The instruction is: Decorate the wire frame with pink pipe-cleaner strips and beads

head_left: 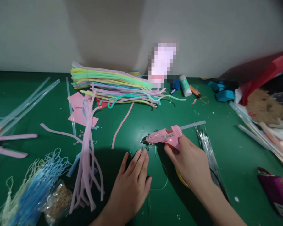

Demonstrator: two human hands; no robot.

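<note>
My right hand is wrapped round the handle of a pink hot glue gun. Its dark nozzle points left, close to the green tabletop, and a small orange light glows on its side. A clear glue stick pokes out of the back. Flat on the table just below the nozzle lies my left hand, fingers stretched and palm down. Some thin thing at its fingertips is too small to make out. A thin pale cord curves over the table between the hands.
Coloured pipe cleaners are bundled along the wall, with lilac ones nearer my left. Blue tassels and a bag of small gold pieces lie front left. Metallic strips sit beyond my right hand. A purple package rests far right.
</note>
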